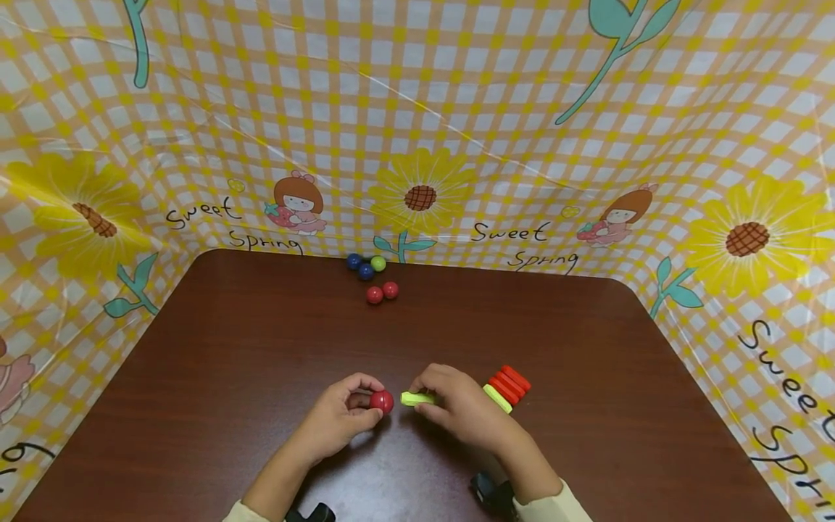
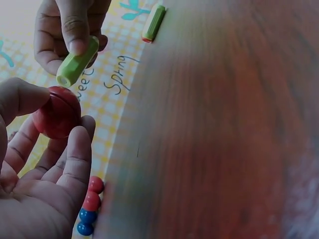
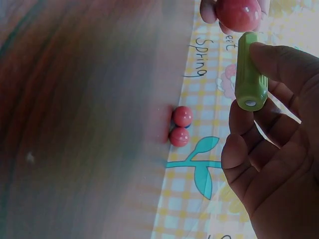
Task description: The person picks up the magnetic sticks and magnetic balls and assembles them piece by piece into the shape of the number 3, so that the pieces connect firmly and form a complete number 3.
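Note:
Between its thumb and fingers, my left hand (image 1: 333, 422) holds a shiny red ball (image 1: 381, 402) with a thin line around it, low over the table. To its right, my right hand (image 1: 466, 409) pinches a yellow-green magnetic rod (image 1: 417, 399), ridged along its sides. One end of the rod points at the ball, with a narrow gap between them in the head view. The right wrist view shows a silvery disc in the rod's near end (image 3: 250, 103). From the left wrist, the rod (image 2: 77, 62) appears just above the red ball (image 2: 57, 117).
Several red rods (image 1: 512, 383) and a yellow-green rod (image 1: 498, 399) lie side by side just right of my right hand. At the back edge of the brown table (image 1: 261, 326) sit two red balls (image 1: 375, 295), two blue balls (image 1: 366, 272) and a green ball (image 1: 378, 263). Checked cloth (image 1: 424, 109) surrounds the table.

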A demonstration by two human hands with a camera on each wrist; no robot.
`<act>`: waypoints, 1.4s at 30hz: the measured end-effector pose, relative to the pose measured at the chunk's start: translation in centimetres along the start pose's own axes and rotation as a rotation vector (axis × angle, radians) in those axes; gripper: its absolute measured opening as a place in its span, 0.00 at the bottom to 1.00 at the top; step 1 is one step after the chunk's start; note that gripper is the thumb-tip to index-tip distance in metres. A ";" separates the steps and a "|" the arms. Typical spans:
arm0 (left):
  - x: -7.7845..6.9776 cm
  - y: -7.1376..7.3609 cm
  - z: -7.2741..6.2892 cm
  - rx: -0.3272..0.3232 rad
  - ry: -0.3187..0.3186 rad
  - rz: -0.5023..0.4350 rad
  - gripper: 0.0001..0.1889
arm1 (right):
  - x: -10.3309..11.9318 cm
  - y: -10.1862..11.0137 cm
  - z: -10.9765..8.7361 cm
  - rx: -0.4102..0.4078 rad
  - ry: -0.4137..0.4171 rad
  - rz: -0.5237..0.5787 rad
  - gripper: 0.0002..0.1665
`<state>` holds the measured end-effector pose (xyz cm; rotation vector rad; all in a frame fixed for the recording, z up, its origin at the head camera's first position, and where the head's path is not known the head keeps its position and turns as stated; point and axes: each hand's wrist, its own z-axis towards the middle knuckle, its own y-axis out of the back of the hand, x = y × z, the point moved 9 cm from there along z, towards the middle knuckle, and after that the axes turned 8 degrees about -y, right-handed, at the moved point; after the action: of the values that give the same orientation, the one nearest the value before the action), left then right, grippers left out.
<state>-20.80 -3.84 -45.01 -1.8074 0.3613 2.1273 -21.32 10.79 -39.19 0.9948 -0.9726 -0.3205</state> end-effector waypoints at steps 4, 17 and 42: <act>0.1 0.1 0.0 -0.016 -0.001 -0.014 0.16 | 0.2 -0.2 0.0 0.003 0.021 -0.007 0.10; 0.2 -0.2 0.0 -0.013 0.003 -0.020 0.16 | 0.4 -0.9 0.2 0.022 0.020 -0.026 0.09; 1.0 0.2 -0.1 -0.003 0.046 0.163 0.17 | -0.1 -2.3 0.3 0.098 -0.030 -0.002 0.08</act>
<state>-20.92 -4.00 -46.06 -1.8894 0.5334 2.1966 -21.19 9.42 -41.10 1.0829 -1.0218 -0.2925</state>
